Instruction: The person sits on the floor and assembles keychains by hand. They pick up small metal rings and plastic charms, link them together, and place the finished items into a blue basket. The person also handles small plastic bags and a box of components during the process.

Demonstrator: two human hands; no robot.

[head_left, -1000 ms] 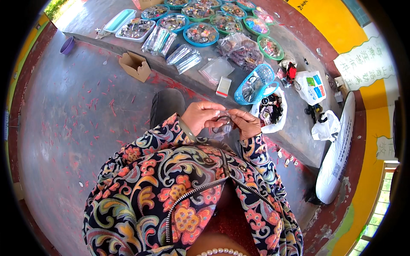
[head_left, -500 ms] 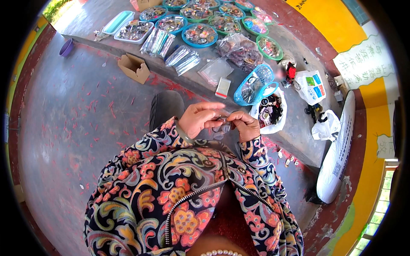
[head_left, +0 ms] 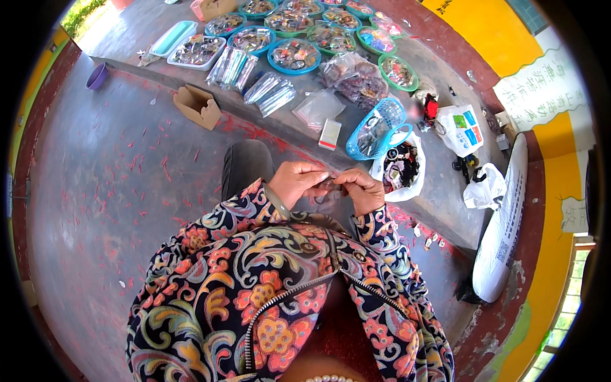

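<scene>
My left hand (head_left: 296, 183) and my right hand (head_left: 362, 191) meet in front of my chest, fingertips almost touching. Between them hangs a small clear plastic bag (head_left: 330, 202), pinched at its upper edge by the fingers of both hands. Whatever may be inside it is too small and blurred to make out. To the right of my right hand, a white plastic bag (head_left: 417, 188) stands open, full of dark and mixed small items. Just beyond it leans a blue lattice basket (head_left: 356, 148) with packets inside.
On the raised step ahead lie a small white-and-red box (head_left: 329, 134), flat clear bags (head_left: 317, 111) and bundled silvery packets (head_left: 270, 93). Several round basins of packaged goods stand behind. A cardboard box (head_left: 207, 116) sits left of the step, and a long white sack (head_left: 503, 235) lies at right.
My left hand's fingers have drawn in from a spread pose to a pinch at the bag. The right hand stays close, still pinching. The view has shifted slightly.
</scene>
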